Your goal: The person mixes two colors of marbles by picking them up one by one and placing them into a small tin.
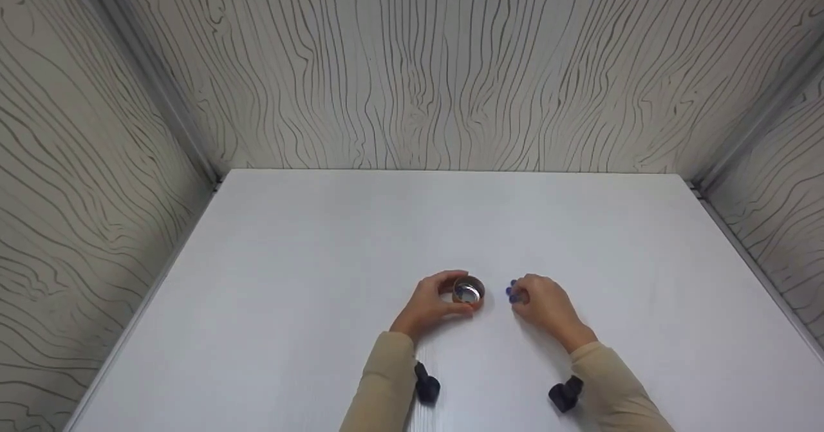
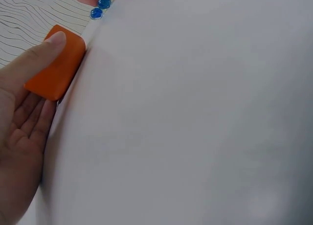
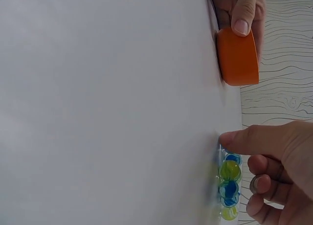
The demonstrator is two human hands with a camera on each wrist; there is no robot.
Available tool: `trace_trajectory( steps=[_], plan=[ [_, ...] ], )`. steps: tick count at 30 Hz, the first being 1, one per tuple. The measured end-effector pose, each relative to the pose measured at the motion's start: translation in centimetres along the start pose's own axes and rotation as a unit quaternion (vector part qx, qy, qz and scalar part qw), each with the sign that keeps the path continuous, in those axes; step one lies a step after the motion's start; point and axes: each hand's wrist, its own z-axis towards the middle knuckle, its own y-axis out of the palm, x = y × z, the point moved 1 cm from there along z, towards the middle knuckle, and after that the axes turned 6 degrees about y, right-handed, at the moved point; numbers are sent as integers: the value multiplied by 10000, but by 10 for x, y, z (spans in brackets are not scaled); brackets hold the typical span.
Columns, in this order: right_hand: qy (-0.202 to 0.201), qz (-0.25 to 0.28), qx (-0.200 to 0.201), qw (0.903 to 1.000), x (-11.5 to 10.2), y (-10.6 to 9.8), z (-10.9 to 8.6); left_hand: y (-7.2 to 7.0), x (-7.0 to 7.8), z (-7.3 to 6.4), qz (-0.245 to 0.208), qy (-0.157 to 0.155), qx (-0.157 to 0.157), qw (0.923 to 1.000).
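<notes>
Around the orange bowl (image 3: 238, 58), the left hand (image 1: 426, 301) curls, holding it; to the bowl's right, the right hand (image 1: 547, 303) bends over marbles (image 3: 229, 171), its grip unclear.

White tabletop (image 1: 290, 258), wood-grain back wall (image 1: 412, 65), left wall (image 1: 77, 194), grey corner strip (image 1: 154, 91), perhaps metal

In the head view the right hand (image 1: 547, 304) partly hides the blue beads (image 1: 514, 299), too small there to count, while both wrist views conceal the inside of the orange cup (image 2: 59, 74), and their edges crop the right hand and the left hand (image 2: 17, 151).
</notes>
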Motion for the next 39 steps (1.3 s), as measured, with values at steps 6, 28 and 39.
trace_trajectory(
  steps=[6,28,39],
  plan=[
    [164,11,-139,9998,0,1,0,0,-2,1,-14,62,-10,10000],
    [201,-105,-231,9995,0,0,0,1,-2,2,-92,-72,47,9999],
    [173,-40,-229,9996,-2,-3,-2,1,-2,3,-46,6,44,10000]
  ],
)
